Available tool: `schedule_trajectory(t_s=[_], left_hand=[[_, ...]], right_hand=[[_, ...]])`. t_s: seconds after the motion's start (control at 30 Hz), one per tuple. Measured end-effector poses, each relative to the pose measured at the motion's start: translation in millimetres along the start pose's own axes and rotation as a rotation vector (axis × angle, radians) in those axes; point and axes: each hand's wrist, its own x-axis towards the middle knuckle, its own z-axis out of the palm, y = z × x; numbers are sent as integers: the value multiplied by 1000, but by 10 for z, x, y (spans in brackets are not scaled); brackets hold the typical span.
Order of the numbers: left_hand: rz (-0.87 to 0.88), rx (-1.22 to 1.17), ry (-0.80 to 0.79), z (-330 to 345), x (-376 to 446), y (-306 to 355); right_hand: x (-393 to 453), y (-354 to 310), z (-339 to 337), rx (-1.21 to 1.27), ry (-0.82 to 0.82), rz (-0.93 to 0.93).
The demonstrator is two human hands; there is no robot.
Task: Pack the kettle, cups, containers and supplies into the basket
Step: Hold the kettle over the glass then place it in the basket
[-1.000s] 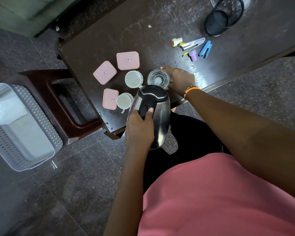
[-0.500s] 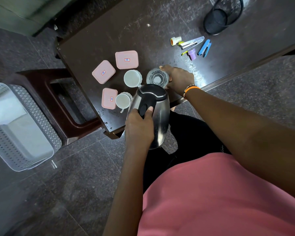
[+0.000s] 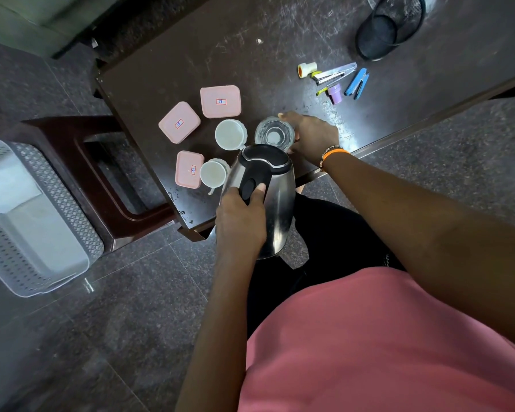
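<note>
Steel kettle [image 3: 275, 203] at near desk [image 3: 167, 55] edge, left hand [image 3: 240, 224] fingers wrapped round black handle. Right hand [image 3: 312, 136] fingers curled round clear glass [image 3: 274, 133] just beyond kettle. Two white cups [image 3: 230, 134], three pink containers [image 3: 220, 101] left of glass. White basket [image 3: 42, 221] on floor, far left.
</note>
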Motion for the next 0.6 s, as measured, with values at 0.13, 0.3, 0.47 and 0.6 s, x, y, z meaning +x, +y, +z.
schedule_trajectory(t_s=[0.13, 0.3, 0.47, 0.6], left_hand=[[76, -77, -45, -71, 37, -144], [131, -179, -84, -129, 50, -429], [202, -275, -108, -215, 42, -641], [222, -335, -49, -334, -1, -798]], right_hand=[[-6, -7, 0, -6, 16, -6], [-11, -1, 11, -43, 41, -14], [-21, 28, 57, -70, 48, -38], [-35, -34, 34, -82, 53, -46]])
